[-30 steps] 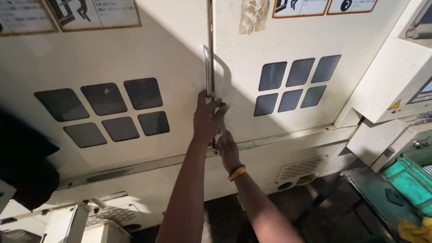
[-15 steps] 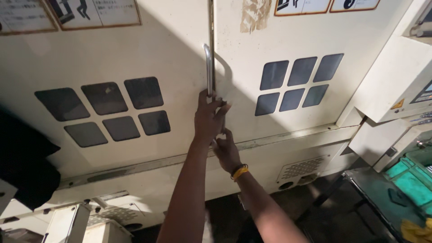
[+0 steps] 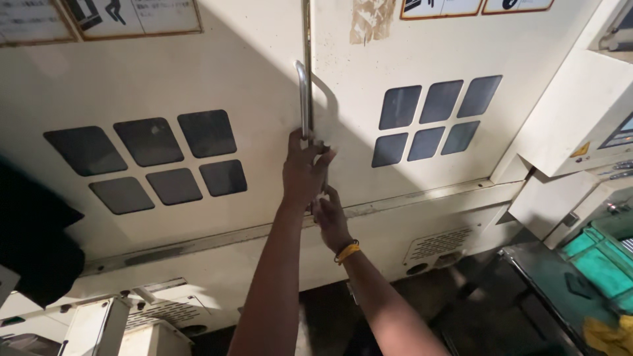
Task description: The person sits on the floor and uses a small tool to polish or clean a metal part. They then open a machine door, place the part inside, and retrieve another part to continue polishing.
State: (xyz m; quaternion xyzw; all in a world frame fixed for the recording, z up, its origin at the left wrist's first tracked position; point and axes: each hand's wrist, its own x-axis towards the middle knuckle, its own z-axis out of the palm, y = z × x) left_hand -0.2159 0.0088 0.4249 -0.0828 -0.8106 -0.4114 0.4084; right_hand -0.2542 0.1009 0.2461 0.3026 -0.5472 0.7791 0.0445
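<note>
Both hands sit at the door seam: left hand [image 3: 304, 173] clenched round the bottom of the steel handle [image 3: 303, 99], right hand [image 3: 330, 214] just below gripping the door edge, so fingers could get pinched btwn the cream doors [image 3: 428, 59] if one slides.

A factory floor or machine shop. Cream sheet-metal machine doors [image 3: 198, 99] with small dark windows [image 3: 435, 122] fill the view. A control panel [image 3: 620, 142] sits alongside.

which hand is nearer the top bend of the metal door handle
Left. The left hand grips the metal door handle partway down, just under its bare upper length. The right hand sits lower, below the left hand, at the handle's bottom end.
</note>
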